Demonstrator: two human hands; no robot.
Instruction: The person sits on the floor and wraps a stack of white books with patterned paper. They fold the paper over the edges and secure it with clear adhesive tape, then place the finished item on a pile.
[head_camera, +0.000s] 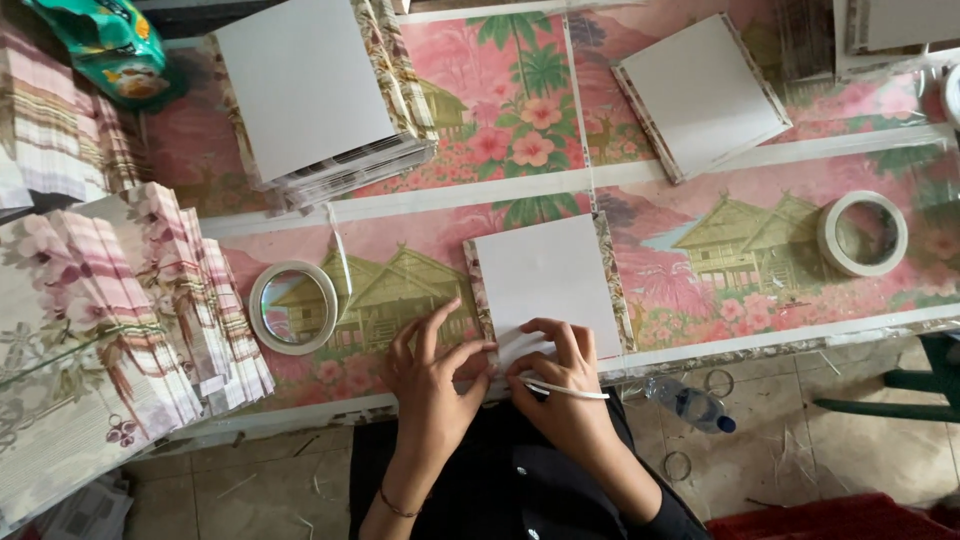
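Both hands work at the near edge of the bench (700, 345), bottom centre of frame. Left hand (430, 385): fingers spread flat, tips pressing the lower left corner of the white card (545, 280), holding nothing, looks like it pins the card so it can't slide. Right hand (565, 385): fingers curled down on the card's near edge, pinching a thin white strip (570, 390) that sticks out to the right; grip is clenched on that strip, presumably tape or its backing.

Card lies flat, centre of frame, floral paper border showing along its left and right sides. It sits right at the bench edge, close to the body, so both hands reach it easily.

Tape roll (293, 307) left of the card, second tape roll (863, 233) far right, both lying flat and within reach.

Left edge: fanned stacks of floral sheets (110, 330). Upper left: stack of cards (320, 95), white side up. Upper right: another single card (700, 95), tilted. Plastic bottle (690, 403) on the floor, lower right.
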